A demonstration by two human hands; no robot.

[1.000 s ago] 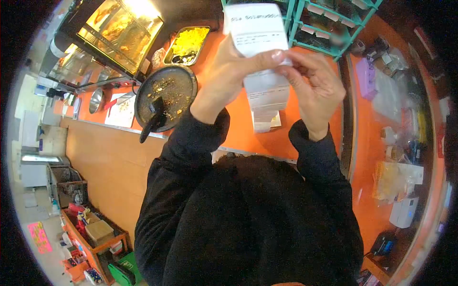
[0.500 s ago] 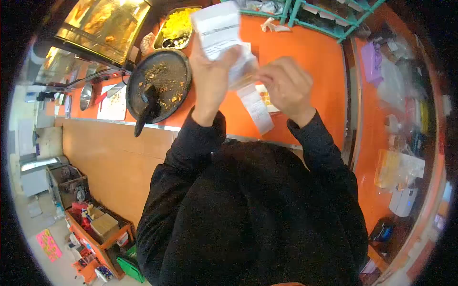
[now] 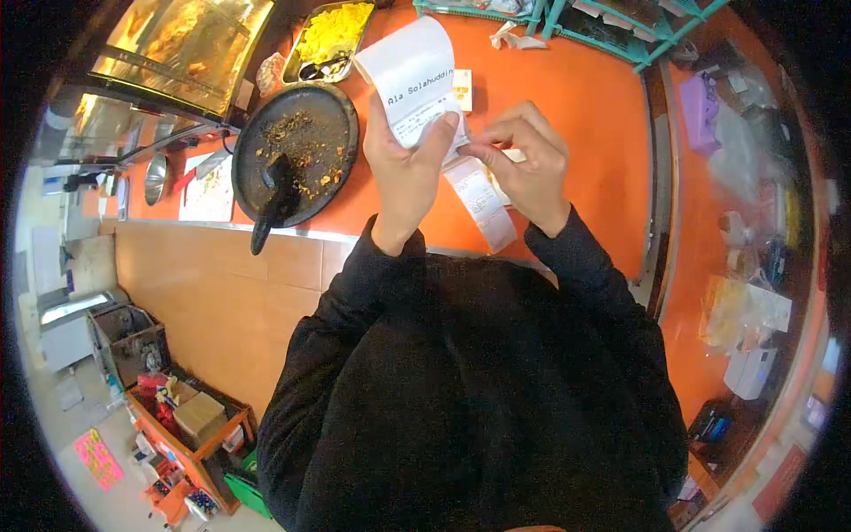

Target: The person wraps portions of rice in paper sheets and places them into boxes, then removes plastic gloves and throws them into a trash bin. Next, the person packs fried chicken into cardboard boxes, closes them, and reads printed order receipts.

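A long printed paper receipt [image 3: 417,75] is held above the orange counter [image 3: 585,115]. My left hand [image 3: 406,173] is closed round its middle, the thumb pressed on the print. My right hand [image 3: 523,164] pinches the receipt's edge between thumb and fingers, just right of my left thumb. The paper's lower strip [image 3: 481,202] hangs down between both hands. Behind it, a small card [image 3: 462,89] lies on the counter, and another pale item is partly hidden by my right hand.
A round stone mortar [image 3: 310,146] with a dark pestle [image 3: 277,191] stands left of my hands. Beyond it are a metal tray of yellow food [image 3: 335,34] and a glass display case [image 3: 182,53]. Teal racks [image 3: 612,27] stand at the back right; plastic bags [image 3: 731,160] lie far right.
Both hands and the receipt have moved lower and left from their first position. My right hand drew away, then came back near my left thumb. The hanging strip now slants to the right.
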